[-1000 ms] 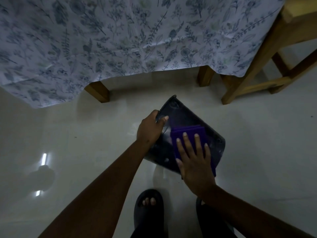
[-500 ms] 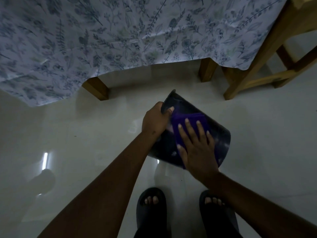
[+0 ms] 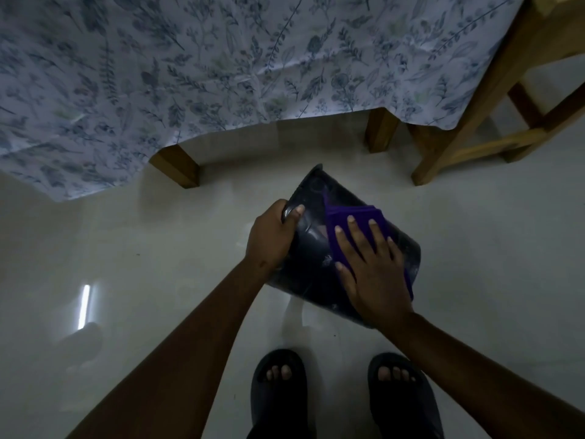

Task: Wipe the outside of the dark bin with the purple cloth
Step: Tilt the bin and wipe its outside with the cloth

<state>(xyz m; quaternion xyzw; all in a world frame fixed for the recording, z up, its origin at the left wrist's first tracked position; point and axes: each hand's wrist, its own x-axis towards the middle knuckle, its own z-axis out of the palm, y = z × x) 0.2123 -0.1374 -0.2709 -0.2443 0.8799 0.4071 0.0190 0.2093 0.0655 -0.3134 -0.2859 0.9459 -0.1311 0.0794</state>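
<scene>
Right hand (image 3: 373,274) has slid the purple cloth (image 3: 340,248) further up the dark bin (image 3: 308,270), pressing it flat; left hand (image 3: 269,239) clutches the rim — wiping continues.

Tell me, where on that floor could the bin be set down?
Bare floor lies right of the bin, below the wooden stool, and more lies left of the left hand. Near the sandals and under the tablecloth by the table legs it is crowded.
</scene>
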